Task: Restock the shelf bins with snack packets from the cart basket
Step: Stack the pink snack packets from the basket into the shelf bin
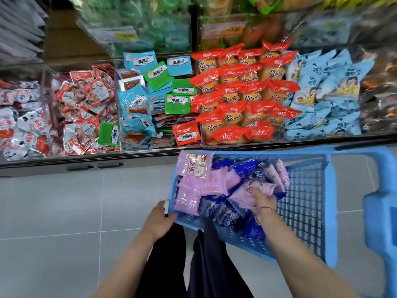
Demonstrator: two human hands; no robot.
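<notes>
A blue plastic cart basket stands in front of the shelf, holding several pink and dark blue snack packets. My right hand reaches into the basket and grips a pink packet lying on the pile. My left hand holds the basket's near-left corner rim. Beyond the basket, clear shelf bins hold blue and green flat packets, red-and-yellow packets, and light blue bags.
Further bins at the left hold red-and-white packets and white packets. An upper shelf row with price tags sits behind. Grey tiled floor lies to the left. My dark-trousered legs stand beside the basket.
</notes>
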